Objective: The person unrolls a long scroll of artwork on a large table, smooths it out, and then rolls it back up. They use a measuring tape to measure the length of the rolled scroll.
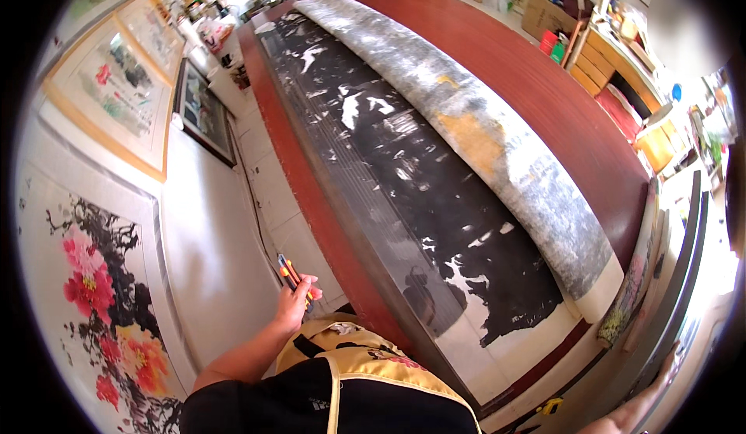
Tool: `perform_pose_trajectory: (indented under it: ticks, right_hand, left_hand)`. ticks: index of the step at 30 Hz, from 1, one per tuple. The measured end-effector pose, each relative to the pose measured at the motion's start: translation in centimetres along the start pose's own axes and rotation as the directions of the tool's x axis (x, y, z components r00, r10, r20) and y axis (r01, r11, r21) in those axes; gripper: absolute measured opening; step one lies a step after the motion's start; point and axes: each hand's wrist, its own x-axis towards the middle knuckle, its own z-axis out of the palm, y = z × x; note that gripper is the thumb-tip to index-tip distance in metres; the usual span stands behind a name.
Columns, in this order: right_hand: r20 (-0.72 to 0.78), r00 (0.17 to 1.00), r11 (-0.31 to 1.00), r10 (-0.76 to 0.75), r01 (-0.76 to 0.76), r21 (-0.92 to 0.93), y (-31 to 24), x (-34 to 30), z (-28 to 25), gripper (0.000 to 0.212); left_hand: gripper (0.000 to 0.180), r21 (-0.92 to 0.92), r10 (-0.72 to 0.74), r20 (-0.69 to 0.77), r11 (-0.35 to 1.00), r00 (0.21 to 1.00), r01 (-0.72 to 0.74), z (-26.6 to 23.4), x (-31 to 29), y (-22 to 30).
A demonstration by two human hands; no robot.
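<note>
My left hand point(298, 298) is closed around slim orange-and-black handled tools point(288, 271), held upright beside the table's left edge; their exact kind is hard to make out. At the far right my right hand point(670, 366) reaches to long dark strips point(690, 247) standing at the table's end; its fingers are too dim to read. On the red-brown table point(536, 84) lies a long black sheet with white patches point(435, 177). A clear flat strip point(373, 201) runs along its left side. A grey, white and ochre painted sheet point(505, 146) curls along its right side.
Rolled patterned sheets point(633, 278) lean at the table's right end. A yellow-and-black tool point(552, 406) is below the near edge. Framed flower paintings point(116, 84) stand along the left wall. A wooden cabinet point(610, 61) and cardboard boxes point(544, 16) are at the far right.
</note>
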Motion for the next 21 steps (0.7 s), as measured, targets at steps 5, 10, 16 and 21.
perform_pose_trajectory:
  ticks: [5, 10, 16, 21]
  right_hand:
    - [-0.038, 0.999, 1.000, -0.002, 0.002, -0.012, -2.3, -2.9, -0.1, 0.067]
    - [-0.227, 0.973, 0.999, -0.031, 0.039, 0.030, -6.8, -4.9, -3.0, 0.058]
    - [-0.461, 0.865, 0.928, -0.198, 0.318, 0.196, -18.5, -9.8, -9.2, 0.048]
    - [-0.438, 0.762, 0.721, -0.477, 0.624, 0.301, -32.2, -24.4, -12.8, 0.040]
  left_hand:
    - [0.031, -0.046, -0.007, -0.015, 0.999, 1.000, 0.006, -0.9, -0.3, -1.7]
    - [0.034, -0.066, -0.056, -0.003, 0.996, 0.998, 0.056, -2.3, 0.1, -1.7]
    - [0.037, -0.178, -0.158, -0.019, 0.972, 0.987, 0.153, -4.9, 3.5, -0.6]
    - [0.045, -0.296, -0.206, 0.020, 0.934, 0.978, 0.202, -9.7, 8.3, -1.3]
